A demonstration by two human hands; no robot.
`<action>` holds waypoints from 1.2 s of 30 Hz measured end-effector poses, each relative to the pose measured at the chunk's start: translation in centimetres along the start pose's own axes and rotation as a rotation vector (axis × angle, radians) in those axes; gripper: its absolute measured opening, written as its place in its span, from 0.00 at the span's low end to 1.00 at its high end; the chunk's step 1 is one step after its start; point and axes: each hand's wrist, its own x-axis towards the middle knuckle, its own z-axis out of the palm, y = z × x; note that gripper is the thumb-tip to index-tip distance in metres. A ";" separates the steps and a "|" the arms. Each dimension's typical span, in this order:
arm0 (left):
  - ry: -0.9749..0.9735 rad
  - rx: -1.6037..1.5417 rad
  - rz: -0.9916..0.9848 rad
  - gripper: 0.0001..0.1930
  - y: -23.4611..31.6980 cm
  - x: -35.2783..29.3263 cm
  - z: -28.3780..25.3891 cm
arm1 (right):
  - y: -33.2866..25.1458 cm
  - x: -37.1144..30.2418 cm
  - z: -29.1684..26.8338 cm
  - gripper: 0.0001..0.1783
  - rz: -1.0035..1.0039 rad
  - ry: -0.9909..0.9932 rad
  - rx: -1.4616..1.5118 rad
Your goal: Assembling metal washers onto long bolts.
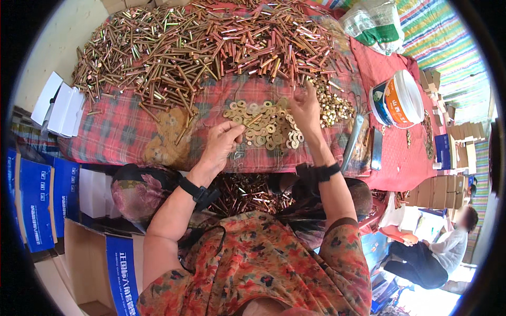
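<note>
My left hand (224,141) pinches a long yellowish bolt (254,120) between thumb and fingers, its free end pointing right over a spread of flat washers (268,138). To the right, my right hand (305,108) is raised at the washers' edge with its fingers apart, and I see nothing in it. Close beside that hand lies a pile of small brass-coloured nuts (333,108). Beyond both hands a large heap of bolts (211,39) covers the far part of the table, which has a red plaid cloth (113,124).
A white bucket (408,97) with an orange label stands at the right, near a dark phone-like slab (376,148). A white-and-green sack (374,26) sits at the far right. White boxes (63,108) and blue cartons (37,203) are at left. Another person (443,250) sits at lower right.
</note>
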 end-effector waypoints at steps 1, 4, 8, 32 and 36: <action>0.004 -0.001 -0.003 0.07 0.0 -0.1 -0.1 | -1.0 -1.1 0.7 0.31 0.002 -0.005 0.001; -0.020 0.001 0.016 0.06 0.2 -0.2 0.2 | -3.5 -3.4 1.0 0.32 0.251 -0.131 0.775; -0.012 0.034 0.022 0.06 0.3 -0.4 0.6 | -3.3 -4.6 1.3 0.34 0.355 -0.053 0.821; -0.016 -0.020 0.076 0.11 -1.0 -0.2 1.6 | -3.0 -9.0 3.0 0.19 0.206 -0.260 0.786; -0.066 0.072 0.044 0.12 -0.2 -0.8 1.3 | -2.7 -9.1 3.5 0.14 0.102 -0.205 0.641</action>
